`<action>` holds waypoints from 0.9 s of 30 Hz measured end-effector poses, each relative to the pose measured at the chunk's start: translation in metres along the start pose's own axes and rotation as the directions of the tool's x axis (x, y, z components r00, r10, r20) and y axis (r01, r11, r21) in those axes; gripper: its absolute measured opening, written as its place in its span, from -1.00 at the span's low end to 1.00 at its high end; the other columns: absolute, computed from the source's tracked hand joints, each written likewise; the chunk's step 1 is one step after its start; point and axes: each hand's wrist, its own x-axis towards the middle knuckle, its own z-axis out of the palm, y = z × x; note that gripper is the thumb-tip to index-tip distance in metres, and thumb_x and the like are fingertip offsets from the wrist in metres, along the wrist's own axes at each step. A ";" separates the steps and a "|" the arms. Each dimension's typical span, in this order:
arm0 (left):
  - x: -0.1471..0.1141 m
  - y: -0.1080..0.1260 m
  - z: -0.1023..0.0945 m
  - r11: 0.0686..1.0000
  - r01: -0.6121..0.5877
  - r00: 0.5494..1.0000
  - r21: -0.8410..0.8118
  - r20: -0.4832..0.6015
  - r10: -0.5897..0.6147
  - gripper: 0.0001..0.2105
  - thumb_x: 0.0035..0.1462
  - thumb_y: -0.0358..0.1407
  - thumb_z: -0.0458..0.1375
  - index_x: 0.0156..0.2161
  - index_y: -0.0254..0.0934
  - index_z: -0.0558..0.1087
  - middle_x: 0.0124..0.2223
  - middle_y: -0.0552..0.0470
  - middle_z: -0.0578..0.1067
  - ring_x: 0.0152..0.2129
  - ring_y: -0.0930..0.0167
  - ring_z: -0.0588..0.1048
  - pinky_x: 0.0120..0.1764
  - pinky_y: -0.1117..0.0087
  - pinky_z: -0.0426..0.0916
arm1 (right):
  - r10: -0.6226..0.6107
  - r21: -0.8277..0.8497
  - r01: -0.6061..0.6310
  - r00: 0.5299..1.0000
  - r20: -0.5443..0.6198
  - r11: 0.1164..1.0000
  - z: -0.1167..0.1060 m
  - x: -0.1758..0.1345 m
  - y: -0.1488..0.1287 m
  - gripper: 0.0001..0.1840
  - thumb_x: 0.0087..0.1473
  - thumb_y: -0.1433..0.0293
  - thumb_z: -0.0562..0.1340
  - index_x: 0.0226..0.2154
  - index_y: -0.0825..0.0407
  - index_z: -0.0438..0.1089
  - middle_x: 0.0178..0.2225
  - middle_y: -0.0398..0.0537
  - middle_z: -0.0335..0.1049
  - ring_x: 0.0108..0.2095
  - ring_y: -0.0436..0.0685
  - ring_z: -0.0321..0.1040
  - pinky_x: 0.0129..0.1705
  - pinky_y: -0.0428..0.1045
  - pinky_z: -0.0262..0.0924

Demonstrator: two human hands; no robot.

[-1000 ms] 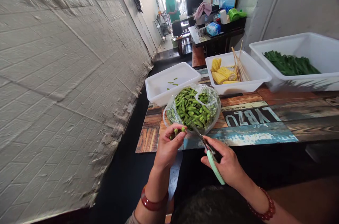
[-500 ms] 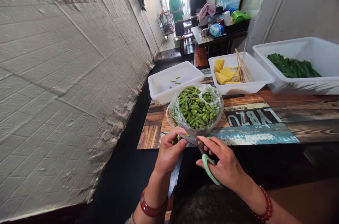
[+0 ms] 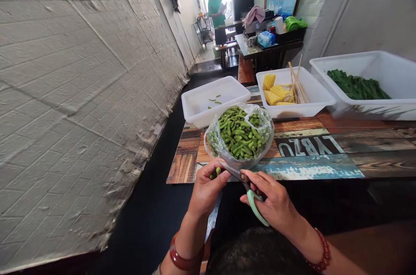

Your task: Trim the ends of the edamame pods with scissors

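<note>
Green edamame pods (image 3: 218, 171) are pinched in my closed left hand (image 3: 208, 190), with their ends showing between thumb and fingers. My right hand (image 3: 274, 197) is wrapped round a pair of scissors (image 3: 255, 206) with pale green handles. Their dark blades point left and reach my left fingertips, beside the pods. Whether a pod lies between the blades I cannot tell. Just beyond both hands, a clear plastic bag (image 3: 262, 120) stands on the table, opened wide and heaped with edamame pods (image 3: 238, 132).
Behind the bag, a white tub (image 3: 193, 114) holds a few pods. Another tub (image 3: 302, 111) contains corn (image 3: 276, 93) and wooden skewers (image 3: 296, 84); a larger one (image 3: 373, 108) at right has green leaves (image 3: 357, 85). A rough wall (image 3: 81, 93) runs along the left. A person (image 3: 216, 11) stands far back.
The scissor blades lie slightly lower against my left fingers, and the green pod bit above them no longer shows. The pods in my left hand are more visible. The view has shifted slightly.
</note>
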 end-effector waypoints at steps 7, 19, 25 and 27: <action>0.003 0.004 -0.008 0.989 -0.082 0.997 0.120 0.001 0.082 -0.82 0.05 -0.16 0.29 -0.35 -0.24 0.54 -0.34 0.00 0.46 -0.34 0.37 0.38 -0.26 0.37 0.25 | 0.144 0.082 -0.142 0.989 -0.029 0.987 0.000 0.003 0.003 -0.50 0.09 0.32 0.31 0.10 -0.05 0.35 -0.24 -0.02 0.49 -0.32 0.11 0.45 -0.25 -0.01 0.43; -0.001 0.007 -0.021 0.964 -0.157 0.988 0.216 0.030 0.154 -0.86 0.05 -0.20 0.30 -0.36 -0.25 0.56 -0.36 0.00 0.47 -0.38 0.36 0.40 -0.28 0.36 0.26 | 0.056 -0.007 -0.056 0.989 0.133 0.998 -0.003 0.005 -0.003 -0.24 -0.05 0.43 0.42 0.19 -0.14 0.23 -0.17 -0.05 0.37 -0.26 0.11 0.38 -0.16 0.03 0.37; -0.001 0.007 -0.027 0.957 -0.198 0.980 0.212 0.068 0.188 -0.91 0.06 -0.25 0.31 -0.36 -0.23 0.57 -0.39 0.01 0.46 -0.40 0.38 0.40 -0.30 0.37 0.26 | 0.020 0.008 -0.022 0.991 0.135 1.000 -0.002 0.006 -0.002 -0.32 -0.04 0.39 0.39 0.16 -0.10 0.28 -0.26 -0.08 0.37 -0.32 0.09 0.38 -0.25 -0.02 0.39; -0.002 0.009 -0.028 0.954 -0.202 0.979 0.221 0.073 0.191 -0.93 0.06 -0.28 0.31 -0.36 -0.23 0.57 -0.40 0.02 0.45 -0.41 0.39 0.39 -0.30 0.38 0.26 | 0.014 0.019 -0.017 0.989 0.146 1.000 -0.002 0.006 -0.002 -0.34 -0.03 0.40 0.38 0.14 -0.09 0.30 -0.30 -0.10 0.36 -0.34 0.08 0.37 -0.27 -0.04 0.38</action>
